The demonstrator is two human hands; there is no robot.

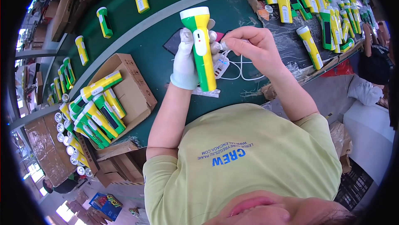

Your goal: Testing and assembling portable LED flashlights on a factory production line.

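Observation:
A yellow and green flashlight (pixel 205 65) with a white head stands nearly upright over the green table. My left hand (pixel 184 61), in a white glove, is closed around its body from the left. A white panel with a small dark port and a red dot faces up on it. To its right, my bare right hand (pixel 257 49) pinches a white cable plug (pixel 221 46), close beside the flashlight but apart from the port. Below the plug, a white multi-port USB charger (pixel 221 66) with a blue glow lies on the table, partly hidden by the flashlight. White cables (pixel 242 70) loop beside it.
An open cardboard box (pixel 134 77) at the left holds several flashlights. More flashlights stand along the green conveyor (pixel 120 17) beyond a grey rail. At the right, many flashlights (pixel 322 17) crowd a cardboard-covered surface, with one flashlight (pixel 309 47) lying nearer. A dark flat pad (pixel 174 42) lies behind my left hand.

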